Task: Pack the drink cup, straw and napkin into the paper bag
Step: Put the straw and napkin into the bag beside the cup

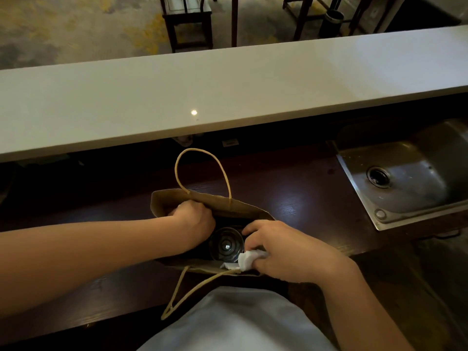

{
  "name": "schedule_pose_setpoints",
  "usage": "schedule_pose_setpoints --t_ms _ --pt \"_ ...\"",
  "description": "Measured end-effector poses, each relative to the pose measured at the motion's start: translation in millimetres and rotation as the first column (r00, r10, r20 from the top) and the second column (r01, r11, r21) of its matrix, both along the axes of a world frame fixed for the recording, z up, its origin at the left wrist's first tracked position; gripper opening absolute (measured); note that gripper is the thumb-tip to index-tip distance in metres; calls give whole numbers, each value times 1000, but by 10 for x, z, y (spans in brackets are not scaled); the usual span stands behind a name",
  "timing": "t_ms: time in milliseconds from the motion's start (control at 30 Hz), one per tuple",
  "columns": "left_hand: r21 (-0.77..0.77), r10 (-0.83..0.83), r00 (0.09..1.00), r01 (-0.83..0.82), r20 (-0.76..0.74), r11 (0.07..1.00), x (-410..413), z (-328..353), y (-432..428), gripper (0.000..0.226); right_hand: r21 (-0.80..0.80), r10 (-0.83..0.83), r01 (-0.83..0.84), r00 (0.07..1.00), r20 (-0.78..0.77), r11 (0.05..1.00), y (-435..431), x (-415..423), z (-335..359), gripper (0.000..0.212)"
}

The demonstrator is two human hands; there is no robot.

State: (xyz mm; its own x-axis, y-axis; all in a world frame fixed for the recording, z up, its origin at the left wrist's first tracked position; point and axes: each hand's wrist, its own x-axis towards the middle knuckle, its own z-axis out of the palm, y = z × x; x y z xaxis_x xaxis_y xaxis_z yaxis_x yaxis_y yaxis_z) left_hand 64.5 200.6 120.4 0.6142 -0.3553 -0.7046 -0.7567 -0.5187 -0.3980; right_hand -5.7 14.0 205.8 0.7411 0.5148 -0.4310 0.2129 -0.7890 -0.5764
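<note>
A brown paper bag [222, 202] with twisted paper handles stands open on the dark wooden counter. Inside it sits the drink cup [226, 245], upright, its clear domed lid facing up. My left hand [193, 217] is at the bag's far left rim, fingers curled over the edge and partly inside. My right hand [286, 247] is over the bag's near right rim, closed on a crumpled white napkin [249, 259] that touches the cup's lid edge. I see no straw.
A steel sink [410, 173] is set into the counter at the right. A raised white bar top [228, 92] runs across behind the bag. Dark chairs [188, 24] and table legs stand on the carpet beyond.
</note>
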Motion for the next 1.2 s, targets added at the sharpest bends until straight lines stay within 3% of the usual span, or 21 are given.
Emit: schedule_pose_setpoints --t_ms 167,367,500,567,633,700,800,900,1033,1200 --pt "-88 27 997 -34 -77 996 37 -112 17 26 2 12 -12 1000 1 1000 16 0 -21 19" --pt "-203 176 944 -237 -277 950 8 232 140 35 -2 -6 6 1000 -4 1000 2 10 -51 17" --pt "-432 -13 963 -109 -270 895 -225 616 408 54 -22 -40 40 999 1 999 -22 51 -56 11" --pt "-518 -11 948 -164 -317 840 -370 823 560 69 -42 -51 52 998 21 998 4 92 -43 12" --pt "-557 -53 970 -90 -236 826 -495 945 683 77 -91 -32 36 999 43 995 60 138 -24 16" --pt "-552 -95 991 26 -98 834 -618 944 808 81 -127 10 -2 998 59 992 162 194 8 19" --pt "-514 -112 994 86 -19 853 -710 840 956 78 -164 64 -55 997 46 985 374 276 10 23" --pt "-482 -164 984 112 -67 869 -636 759 1051 80 -224 147 -143 989 0 964 632 371 -38 8" --pt "-493 -181 965 67 -188 867 -501 795 1112 87 -253 208 -222 975 -83 941 1017 499 -171 15" --pt "-557 -195 956 42 -218 829 -442 902 1154 70 -299 169 -190 981 -94 935 1392 616 -667 20"
